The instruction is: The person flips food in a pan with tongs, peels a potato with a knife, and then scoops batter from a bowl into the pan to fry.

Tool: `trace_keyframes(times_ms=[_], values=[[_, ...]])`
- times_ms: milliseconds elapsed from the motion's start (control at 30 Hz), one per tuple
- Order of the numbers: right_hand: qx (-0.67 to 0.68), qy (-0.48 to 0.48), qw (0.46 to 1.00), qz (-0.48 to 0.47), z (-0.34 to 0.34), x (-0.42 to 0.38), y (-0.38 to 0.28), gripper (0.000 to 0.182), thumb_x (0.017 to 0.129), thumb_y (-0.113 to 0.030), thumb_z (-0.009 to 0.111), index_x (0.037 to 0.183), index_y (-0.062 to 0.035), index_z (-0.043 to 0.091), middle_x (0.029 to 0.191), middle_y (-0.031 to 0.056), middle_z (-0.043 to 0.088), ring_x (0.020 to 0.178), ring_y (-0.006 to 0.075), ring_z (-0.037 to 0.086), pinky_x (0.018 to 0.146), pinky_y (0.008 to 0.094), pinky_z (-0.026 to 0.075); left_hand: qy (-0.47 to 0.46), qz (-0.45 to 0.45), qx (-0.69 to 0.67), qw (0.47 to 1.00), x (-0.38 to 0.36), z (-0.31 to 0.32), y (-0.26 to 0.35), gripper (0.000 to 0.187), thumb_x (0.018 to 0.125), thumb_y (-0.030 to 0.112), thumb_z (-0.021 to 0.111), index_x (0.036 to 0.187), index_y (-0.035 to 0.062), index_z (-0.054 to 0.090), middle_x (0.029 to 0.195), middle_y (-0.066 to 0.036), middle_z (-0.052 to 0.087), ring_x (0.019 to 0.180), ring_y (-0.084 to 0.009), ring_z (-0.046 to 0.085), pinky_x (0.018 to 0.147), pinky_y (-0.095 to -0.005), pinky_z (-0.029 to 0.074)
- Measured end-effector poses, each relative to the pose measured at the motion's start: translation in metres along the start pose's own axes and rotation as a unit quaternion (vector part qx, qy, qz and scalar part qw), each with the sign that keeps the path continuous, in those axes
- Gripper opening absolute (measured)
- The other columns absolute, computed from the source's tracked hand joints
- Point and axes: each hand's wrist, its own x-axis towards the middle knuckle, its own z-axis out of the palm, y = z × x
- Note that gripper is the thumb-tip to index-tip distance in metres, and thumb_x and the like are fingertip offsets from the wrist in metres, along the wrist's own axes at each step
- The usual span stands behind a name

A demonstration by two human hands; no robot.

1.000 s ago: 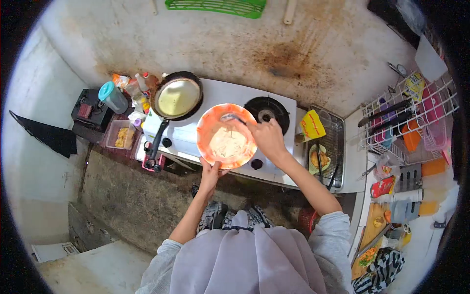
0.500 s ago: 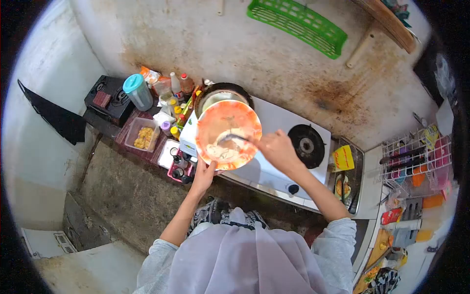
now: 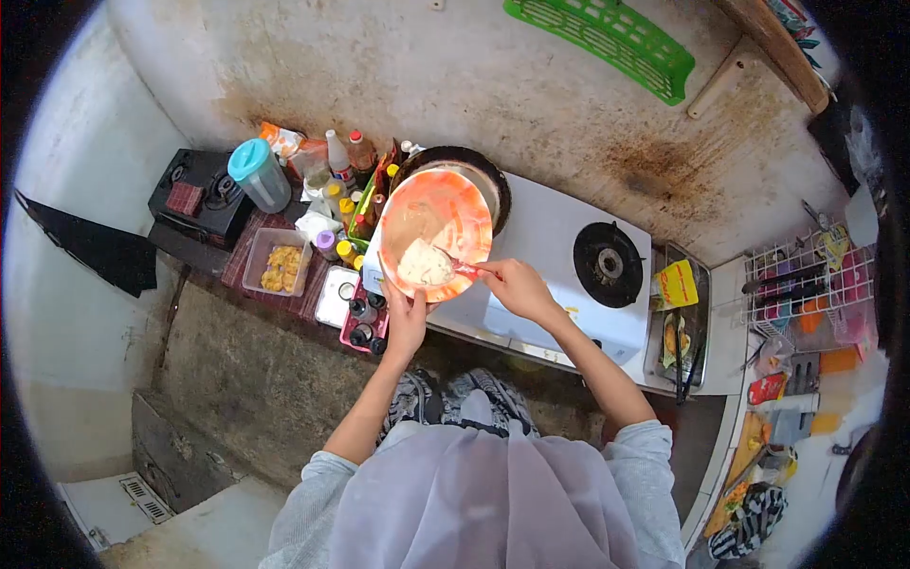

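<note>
My left hand (image 3: 408, 321) grips the lower rim of an orange-and-white bowl (image 3: 469, 213), which is tilted so that its inside faces me. Thick pale batter (image 3: 424, 263) is gathered low in the bowl. In my right hand (image 3: 517, 287) is the handle of a spoon (image 3: 464, 268), its head in the batter and hidden by it. Behind the bowl, partly covered, a dark-rimmed wok (image 3: 499, 185) sits at the left of the white stove (image 3: 540, 228).
A black burner (image 3: 609, 266) is on the stove's right. To the left stand sauce bottles (image 3: 341, 156), a pitcher (image 3: 260, 175) and a plastic box (image 3: 303, 261) of yellow-brown food. A metal tray (image 3: 701, 313) and a dish rack (image 3: 806, 284) are at right.
The spoon has swept down and left, gathering the batter into a lump. My right hand has come closer to the bowl. The view has shifted slightly.
</note>
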Motion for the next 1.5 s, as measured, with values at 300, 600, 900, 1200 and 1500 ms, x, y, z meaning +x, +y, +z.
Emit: trace_keyframes(times_ms=[300, 600, 900, 1200, 1500], values=[[0.317, -0.058, 0.942, 0.091, 0.019, 0.015, 0.023, 0.026, 0.086, -0.024, 0.045, 0.089, -0.0032, 0.06, 0.05, -0.0085, 0.029, 0.045, 0.0035, 0.025, 0.042, 0.0205, 0.022, -0.018, -0.059, -0.073, 0.995, 0.007, 0.003, 0.008, 0.054, 0.083, 0.002, 0.037, 0.128, 0.0138, 0.01, 0.12, -0.011, 0.035, 0.103, -0.0218, 0.047, 0.076, -0.0327, 0.05], [0.304, -0.056, 0.949, 0.058, -0.022, 0.031, 0.012, 0.026, 0.086, -0.025, 0.044, 0.091, -0.0055, 0.06, 0.05, -0.0087, 0.029, 0.045, 0.004, 0.023, 0.042, 0.0202, 0.02, -0.043, -0.074, -0.077, 0.993, 0.027, -0.01, 0.023, 0.063, 0.081, -0.001, 0.037, 0.13, 0.0189, 0.003, 0.124, -0.011, 0.031, 0.103, -0.0228, 0.047, 0.077, -0.0368, 0.049], [0.326, -0.057, 0.942, 0.058, -0.06, 0.063, 0.012, 0.02, 0.085, -0.024, 0.045, 0.078, -0.0098, 0.057, 0.05, -0.0089, 0.027, 0.045, 0.0046, 0.022, 0.042, 0.0211, 0.018, -0.031, -0.093, -0.095, 0.991, 0.072, -0.014, 0.033, 0.053, 0.082, 0.004, 0.039, 0.128, 0.0152, 0.015, 0.118, -0.009, 0.039, 0.095, -0.0209, 0.051, 0.081, -0.0347, 0.047], [0.345, -0.026, 0.93, 0.124, -0.065, 0.099, 0.049, 0.019, 0.085, -0.023, 0.046, 0.074, -0.0097, 0.053, 0.05, -0.0085, 0.026, 0.044, 0.0048, 0.022, 0.042, 0.0209, 0.019, -0.009, -0.074, -0.13, 0.989, 0.142, -0.004, 0.017, 0.055, 0.081, 0.004, 0.041, 0.126, 0.0177, 0.012, 0.119, -0.01, 0.037, 0.101, -0.0227, 0.048, 0.076, -0.0343, 0.049], [0.282, -0.048, 0.946, 0.151, -0.05, 0.115, 0.108, 0.025, 0.082, -0.027, 0.048, 0.083, -0.0053, 0.061, 0.053, -0.004, 0.04, 0.048, 0.008, 0.036, 0.044, 0.0251, 0.029, 0.07, -0.019, -0.168, 0.983, 0.176, -0.036, 0.025, 0.055, 0.08, 0.001, 0.039, 0.126, 0.0149, 0.013, 0.121, -0.014, 0.034, 0.104, -0.0283, 0.045, 0.084, -0.0382, 0.045]])
